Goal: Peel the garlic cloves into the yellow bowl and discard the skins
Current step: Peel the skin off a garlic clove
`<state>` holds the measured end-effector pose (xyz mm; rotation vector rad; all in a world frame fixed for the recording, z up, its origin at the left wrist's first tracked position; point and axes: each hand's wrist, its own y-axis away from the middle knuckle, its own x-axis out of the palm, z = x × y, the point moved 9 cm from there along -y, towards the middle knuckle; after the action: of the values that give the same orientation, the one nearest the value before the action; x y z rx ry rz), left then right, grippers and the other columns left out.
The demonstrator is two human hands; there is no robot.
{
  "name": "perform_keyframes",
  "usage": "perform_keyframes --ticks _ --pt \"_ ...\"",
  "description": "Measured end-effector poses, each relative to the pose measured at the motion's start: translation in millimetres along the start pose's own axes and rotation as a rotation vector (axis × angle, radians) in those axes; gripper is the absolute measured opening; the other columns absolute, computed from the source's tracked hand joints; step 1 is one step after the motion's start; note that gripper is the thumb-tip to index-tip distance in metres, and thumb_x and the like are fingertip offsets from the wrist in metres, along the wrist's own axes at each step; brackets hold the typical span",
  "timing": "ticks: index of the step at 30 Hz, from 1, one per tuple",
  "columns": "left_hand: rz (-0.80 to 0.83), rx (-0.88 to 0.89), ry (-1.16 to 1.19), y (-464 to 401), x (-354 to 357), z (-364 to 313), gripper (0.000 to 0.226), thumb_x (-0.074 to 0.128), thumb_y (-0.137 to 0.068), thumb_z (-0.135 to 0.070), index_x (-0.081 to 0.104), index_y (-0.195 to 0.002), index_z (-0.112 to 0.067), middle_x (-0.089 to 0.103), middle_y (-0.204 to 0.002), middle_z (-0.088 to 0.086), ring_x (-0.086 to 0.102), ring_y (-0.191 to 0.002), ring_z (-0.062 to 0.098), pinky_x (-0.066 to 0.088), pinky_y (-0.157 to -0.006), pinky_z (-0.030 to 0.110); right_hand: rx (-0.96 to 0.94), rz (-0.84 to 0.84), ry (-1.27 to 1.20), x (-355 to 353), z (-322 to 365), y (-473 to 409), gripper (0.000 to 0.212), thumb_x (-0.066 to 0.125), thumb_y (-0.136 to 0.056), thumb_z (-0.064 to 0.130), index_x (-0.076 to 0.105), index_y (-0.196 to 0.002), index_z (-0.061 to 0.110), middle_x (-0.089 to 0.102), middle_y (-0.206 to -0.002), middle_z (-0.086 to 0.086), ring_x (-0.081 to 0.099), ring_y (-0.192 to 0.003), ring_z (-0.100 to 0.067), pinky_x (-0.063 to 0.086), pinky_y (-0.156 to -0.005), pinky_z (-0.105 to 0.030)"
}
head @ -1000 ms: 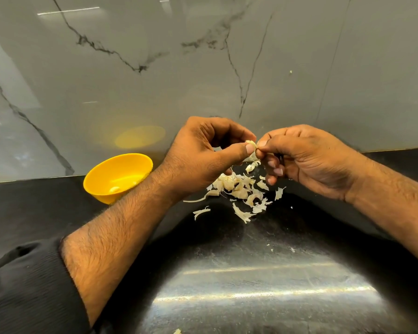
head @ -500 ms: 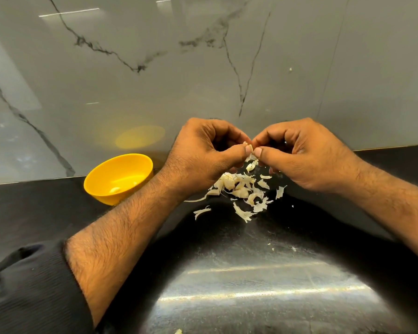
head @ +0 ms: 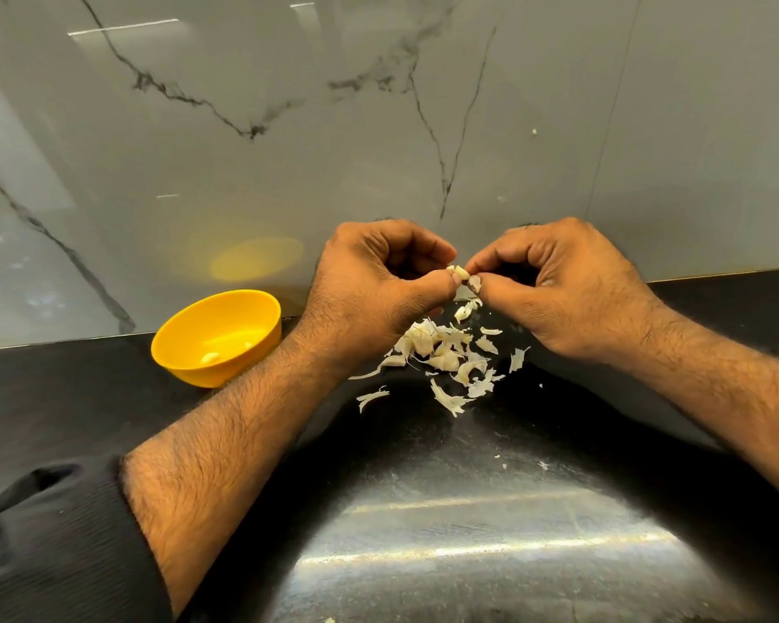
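Presently: garlic clove (head: 461, 273) pinched between left hand (head: 378, 290) and right hand (head: 558, 290), above skins (head: 446, 357) on table (head: 468, 510), right of yellow bowl (head: 190, 353).

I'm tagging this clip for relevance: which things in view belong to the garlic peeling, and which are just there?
Part of the job:
- garlic clove, pinched between left hand and right hand
- yellow bowl, with peeled cloves inside
- pile of skins on the counter

Just there:
- black counter
- marble wall
- dark sleeve
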<state>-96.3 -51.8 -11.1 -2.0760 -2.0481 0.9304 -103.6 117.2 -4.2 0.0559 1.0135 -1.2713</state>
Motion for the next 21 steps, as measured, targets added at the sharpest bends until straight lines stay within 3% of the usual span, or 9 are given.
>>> perform_keyframes --ticks 3,6,13,17,21 --pt "0.008 0.005 -0.012 1 2 -1 0.011 0.086 -0.086 -0.007 0.080 -0.095 -0.009 0.080 -0.081 0.004 0.079 -0.071 0.023 0.067 -0.069 0.038 -0.001 -0.029 0.038 -2 2 2 0.012 0.074 -0.093 0.022 0.083 -0.091 0.029 0.071 -0.071 0.015 0.066 -0.069 0.000 0.050 -0.059 -0.009" --pt "-0.001 0.006 -0.044 1 3 -2 0.009 0.087 -0.086 -0.007 0.080 -0.092 -0.010 0.079 -0.077 0.003 0.078 -0.068 0.021 0.065 -0.067 0.033 -0.021 -0.037 0.078 0 6 4 0.011 0.074 -0.092 0.021 0.083 -0.091 0.028 0.071 -0.072 0.015 0.067 -0.072 -0.001 0.056 -0.061 -0.015" --pt "0.028 -0.023 -0.006 2 6 -3 0.010 0.086 -0.084 -0.002 0.082 -0.093 -0.006 0.080 -0.078 0.006 0.079 -0.071 0.025 0.067 -0.070 0.038 0.013 -0.045 -0.014 -4 3 4 0.011 0.074 -0.084 0.024 0.082 -0.081 0.030 0.071 -0.068 0.014 0.065 -0.064 -0.008 0.054 -0.055 -0.019" --pt "0.046 -0.068 0.149 1 3 1 0.014 0.082 -0.086 0.005 0.080 -0.100 0.002 0.080 -0.085 0.014 0.080 -0.078 0.032 0.067 -0.076 0.038 0.073 -0.014 -0.102 -4 -1 2 0.014 0.073 -0.090 0.022 0.083 -0.086 0.031 0.072 -0.064 0.010 0.063 -0.055 -0.004 0.050 -0.053 -0.015" --pt "0.088 -0.153 0.322 1 1 7 0.017 0.078 -0.087 0.008 0.077 -0.104 0.005 0.079 -0.090 0.022 0.080 -0.086 0.035 0.066 -0.078 0.035 0.107 0.032 -0.183 -4 -4 1 0.011 0.075 -0.093 0.020 0.082 -0.090 0.028 0.074 -0.066 0.008 0.068 -0.060 -0.003 0.054 -0.062 -0.015"
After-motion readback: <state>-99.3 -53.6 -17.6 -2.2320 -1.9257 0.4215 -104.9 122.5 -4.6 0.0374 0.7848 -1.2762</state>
